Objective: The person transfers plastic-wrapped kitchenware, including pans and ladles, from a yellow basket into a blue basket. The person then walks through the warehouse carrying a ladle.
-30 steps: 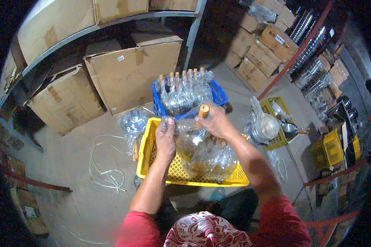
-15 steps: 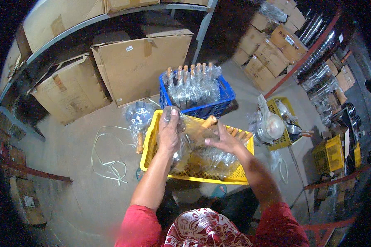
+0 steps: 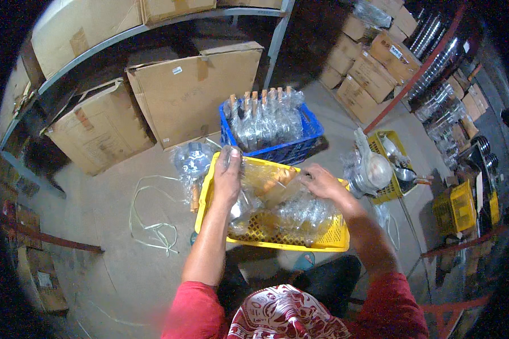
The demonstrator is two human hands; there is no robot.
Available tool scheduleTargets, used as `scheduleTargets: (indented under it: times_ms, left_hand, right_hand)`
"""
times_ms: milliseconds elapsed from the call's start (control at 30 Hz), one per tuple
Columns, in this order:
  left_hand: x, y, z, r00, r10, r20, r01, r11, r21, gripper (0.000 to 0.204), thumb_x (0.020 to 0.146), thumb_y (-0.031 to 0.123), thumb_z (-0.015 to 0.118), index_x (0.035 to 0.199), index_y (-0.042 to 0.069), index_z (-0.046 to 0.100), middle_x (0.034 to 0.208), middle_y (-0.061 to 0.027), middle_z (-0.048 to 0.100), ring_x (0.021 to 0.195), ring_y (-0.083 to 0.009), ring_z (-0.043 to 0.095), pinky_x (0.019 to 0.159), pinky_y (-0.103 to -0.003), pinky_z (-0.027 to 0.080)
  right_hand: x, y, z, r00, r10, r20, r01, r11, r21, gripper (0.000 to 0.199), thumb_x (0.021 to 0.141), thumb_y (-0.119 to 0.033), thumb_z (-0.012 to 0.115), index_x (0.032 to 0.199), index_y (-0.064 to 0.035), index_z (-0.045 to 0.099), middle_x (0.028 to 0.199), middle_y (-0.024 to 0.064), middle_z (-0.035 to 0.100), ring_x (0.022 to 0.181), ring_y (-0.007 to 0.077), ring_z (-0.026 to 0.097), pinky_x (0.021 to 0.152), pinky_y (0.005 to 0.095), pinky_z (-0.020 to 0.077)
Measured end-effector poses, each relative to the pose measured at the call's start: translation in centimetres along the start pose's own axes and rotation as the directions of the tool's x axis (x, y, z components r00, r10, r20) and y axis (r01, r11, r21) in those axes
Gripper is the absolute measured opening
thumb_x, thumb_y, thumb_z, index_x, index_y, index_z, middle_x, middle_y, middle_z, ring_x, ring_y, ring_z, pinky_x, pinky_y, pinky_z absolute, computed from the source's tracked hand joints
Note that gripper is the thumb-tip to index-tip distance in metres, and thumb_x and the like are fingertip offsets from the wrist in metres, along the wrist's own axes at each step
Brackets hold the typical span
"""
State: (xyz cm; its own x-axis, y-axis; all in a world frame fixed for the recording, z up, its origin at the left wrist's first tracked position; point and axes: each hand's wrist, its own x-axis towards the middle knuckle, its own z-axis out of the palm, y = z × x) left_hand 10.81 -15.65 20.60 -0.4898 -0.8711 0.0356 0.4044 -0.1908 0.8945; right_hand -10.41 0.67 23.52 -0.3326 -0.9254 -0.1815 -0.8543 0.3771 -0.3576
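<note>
Over a yellow plastic crate (image 3: 291,246), both my hands hold a clear plastic bag (image 3: 260,169) stretched between them. My left hand (image 3: 228,179) is closed on its left side, thumb on top. A shiny metal curve (image 3: 238,208), perhaps part of a pan, shows beside that hand. My right hand (image 3: 320,182) pinches the bag's right side, fingers bent. Through the film I see a wooden handle (image 3: 281,178); whether it belongs to the metal piece I cannot tell. Several plastic-wrapped metal pieces (image 3: 305,217) lie in the crate's right part.
Beyond stands a blue crate (image 3: 283,152) with several wrapped, wooden-handled pieces. A yellow crate (image 3: 387,195) with metalware is at right. Another wrapped piece (image 3: 192,164) and pale strapping (image 3: 155,229) lie on the floor at left. Large cartons (image 3: 192,90) lean against the shelf.
The wooden handle between my hands has sunk lower into the plastic. My right hand has shifted slightly right, its spread fingers now pinching the bag.
</note>
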Motion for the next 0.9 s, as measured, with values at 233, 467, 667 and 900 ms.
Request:
scheduleTargets:
  times_ms: [233, 467, 667, 900]
  left_hand:
    - [-0.4, 0.5, 0.1, 0.989, -0.132, 0.062, 0.144, 0.955, -0.261, 0.027, 0.100, 0.041, 0.059, 0.094, 0.015, 0.057, 0.075, 0.0068, 0.045, 0.062, -0.0056, 0.041, 0.052, -0.024, 0.035]
    - [-0.9, 0.6, -0.2, 0.966, -0.185, 0.182, 0.240, 0.904, -0.353, 0.028, 0.098, 0.044, 0.061, 0.094, 0.016, 0.057, 0.070, 0.0056, 0.044, 0.056, -0.0076, 0.040, 0.049, -0.025, 0.031]
    - [-0.8, 0.1, 0.3, 0.956, -0.286, 0.062, 0.280, 0.830, -0.483, 0.031, 0.097, 0.047, 0.062, 0.098, 0.016, 0.057, 0.068, 0.0066, 0.043, 0.053, -0.0078, 0.038, 0.049, -0.025, 0.031]
    - [-2.5, 2.5, 0.7, 0.946, -0.156, 0.286, 0.324, 0.544, -0.774, 0.021, 0.103, 0.040, 0.053, 0.102, 0.018, 0.054, 0.069, 0.0086, 0.045, 0.050, -0.0035, 0.036, 0.046, -0.022, 0.030]
  right_hand:
    - [0.9, -2.5, 2.7, 0.947, 0.013, -0.321, 0.112, 0.923, 0.369, 0.026, 0.096, -0.018, 0.058, 0.112, 0.0017, 0.051, 0.101, 0.0234, 0.061, 0.093, 0.0404, 0.060, 0.085, 0.0477, 0.0474]
    - [2.3, 4.1, 4.3, 0.861, 0.204, -0.466, 0.056, 0.872, 0.486, 0.042, 0.097, -0.027, 0.057, 0.128, -0.0001, 0.050, 0.112, 0.0258, 0.066, 0.106, 0.0375, 0.064, 0.092, 0.0476, 0.0468]
    - [-4.8, 4.8, 17.3, 0.926, 0.377, -0.005, -0.308, 0.766, 0.565, 0.059, 0.098, -0.046, 0.057, 0.137, -0.0026, 0.048, 0.121, 0.0181, 0.063, 0.108, 0.0315, 0.064, 0.097, 0.0412, 0.0478]
    - [-2.5, -2.1, 26.8, 0.725, 0.204, 0.658, -0.563, -0.375, 0.737, 0.049, 0.105, -0.042, 0.038, 0.131, -0.0029, 0.054, 0.115, 0.0166, 0.064, 0.100, 0.0297, 0.065, 0.091, 0.0448, 0.0545]
